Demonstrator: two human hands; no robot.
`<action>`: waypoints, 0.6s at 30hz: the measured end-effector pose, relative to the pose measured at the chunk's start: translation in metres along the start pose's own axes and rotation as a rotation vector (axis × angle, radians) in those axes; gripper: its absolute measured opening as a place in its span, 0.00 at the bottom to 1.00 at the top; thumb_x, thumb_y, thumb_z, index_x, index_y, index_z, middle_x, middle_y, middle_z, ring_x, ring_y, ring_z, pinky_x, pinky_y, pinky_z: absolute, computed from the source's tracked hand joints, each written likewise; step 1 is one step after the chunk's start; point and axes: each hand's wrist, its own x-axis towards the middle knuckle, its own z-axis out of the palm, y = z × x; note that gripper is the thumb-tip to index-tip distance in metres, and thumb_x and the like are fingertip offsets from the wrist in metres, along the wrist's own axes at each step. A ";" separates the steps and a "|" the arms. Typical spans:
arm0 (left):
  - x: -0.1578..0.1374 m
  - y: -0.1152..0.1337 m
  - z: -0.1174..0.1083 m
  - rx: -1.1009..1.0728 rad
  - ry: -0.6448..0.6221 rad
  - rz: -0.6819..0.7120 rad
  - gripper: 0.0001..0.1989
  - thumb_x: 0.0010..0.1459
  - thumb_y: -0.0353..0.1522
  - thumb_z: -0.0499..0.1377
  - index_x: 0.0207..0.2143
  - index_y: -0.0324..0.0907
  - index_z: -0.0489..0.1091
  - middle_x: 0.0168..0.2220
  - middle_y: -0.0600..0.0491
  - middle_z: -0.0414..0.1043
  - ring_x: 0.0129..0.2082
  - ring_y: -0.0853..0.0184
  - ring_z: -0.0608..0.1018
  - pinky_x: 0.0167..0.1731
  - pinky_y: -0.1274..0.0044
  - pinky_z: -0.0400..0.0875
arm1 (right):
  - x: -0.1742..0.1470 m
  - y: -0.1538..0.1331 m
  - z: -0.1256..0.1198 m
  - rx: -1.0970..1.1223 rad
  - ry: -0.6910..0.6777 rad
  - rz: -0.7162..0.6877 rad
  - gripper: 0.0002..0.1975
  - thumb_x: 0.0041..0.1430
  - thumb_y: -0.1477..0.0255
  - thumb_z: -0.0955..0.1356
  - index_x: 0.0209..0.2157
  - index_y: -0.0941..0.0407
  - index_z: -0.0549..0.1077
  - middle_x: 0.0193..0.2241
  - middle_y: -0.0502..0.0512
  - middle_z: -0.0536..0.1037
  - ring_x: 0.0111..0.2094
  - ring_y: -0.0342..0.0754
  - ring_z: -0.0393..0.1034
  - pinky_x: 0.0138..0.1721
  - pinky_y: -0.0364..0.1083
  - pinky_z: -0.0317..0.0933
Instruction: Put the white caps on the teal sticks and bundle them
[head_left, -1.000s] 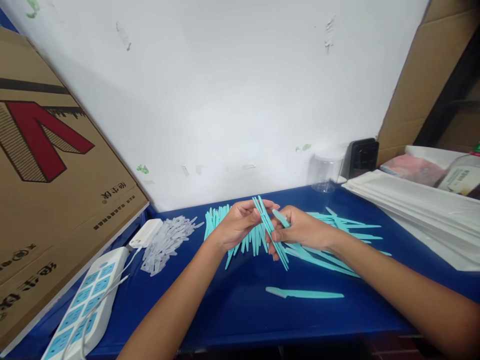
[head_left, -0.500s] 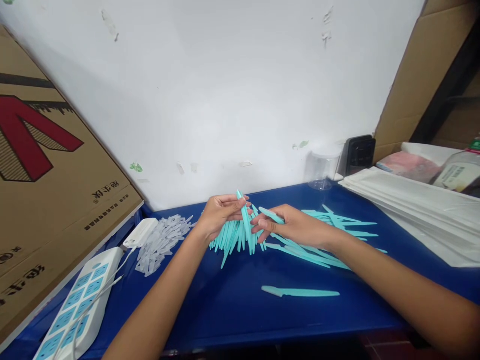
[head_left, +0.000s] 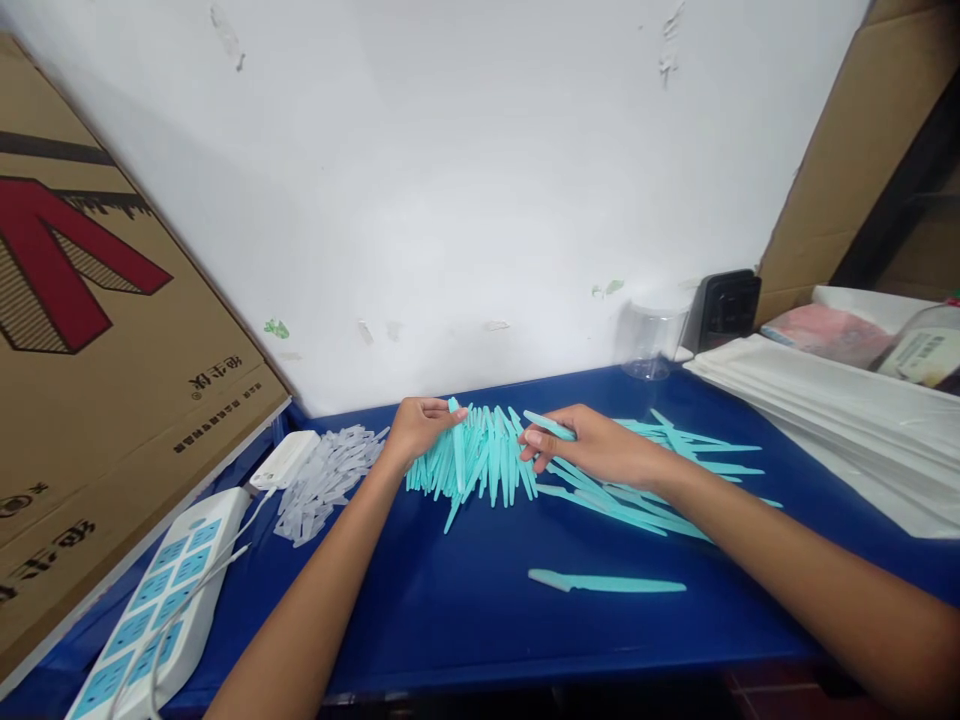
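Note:
My left hand (head_left: 427,428) is closed on a turquoise eyebrow razor (head_left: 459,455), pinched near its top end and held upright over the left pile of razors (head_left: 491,455). To the right, my right hand (head_left: 581,445) grips another eyebrow razor (head_left: 550,426), which slants out above the fingers. Beneath and behind that hand lies a looser pile of the same razors (head_left: 622,508), partly hidden by the wrist. A single razor (head_left: 607,582) with its blade end to the left lies alone nearer the front edge.
Small translucent plastic caps (head_left: 322,485) are heaped at the left, beside a white adapter (head_left: 285,458) and a power strip (head_left: 161,610) with cables. A clear jar (head_left: 652,340) stands against the wall. White bags (head_left: 832,400) are stacked at the right; a cardboard box (head_left: 127,400) leans at the left.
My left hand has moved left and down with its razor, away from my right hand, to the left pile. The right hand keeps its razor nearly in place. The view has shifted slightly.

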 end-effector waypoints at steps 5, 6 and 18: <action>0.004 -0.006 -0.001 0.134 0.049 0.054 0.29 0.41 0.50 0.73 0.39 0.37 0.81 0.35 0.45 0.81 0.35 0.56 0.80 0.36 0.70 0.70 | 0.001 0.001 0.000 -0.045 0.024 0.010 0.25 0.63 0.48 0.66 0.37 0.56 0.81 0.32 0.58 0.82 0.35 0.54 0.75 0.38 0.48 0.64; 0.003 -0.005 -0.002 0.198 0.078 0.081 0.28 0.42 0.50 0.72 0.39 0.38 0.81 0.35 0.46 0.81 0.35 0.56 0.79 0.36 0.69 0.69 | 0.001 0.001 0.000 -0.056 0.032 0.014 0.25 0.62 0.48 0.66 0.37 0.56 0.81 0.30 0.58 0.81 0.33 0.53 0.73 0.36 0.48 0.63; -0.050 0.037 0.038 -0.054 -0.091 0.396 0.18 0.61 0.45 0.62 0.43 0.42 0.81 0.35 0.49 0.81 0.32 0.63 0.77 0.32 0.74 0.67 | 0.003 0.005 0.005 -0.113 0.011 -0.068 0.18 0.66 0.58 0.64 0.31 0.57 0.76 0.27 0.52 0.72 0.28 0.47 0.63 0.29 0.44 0.54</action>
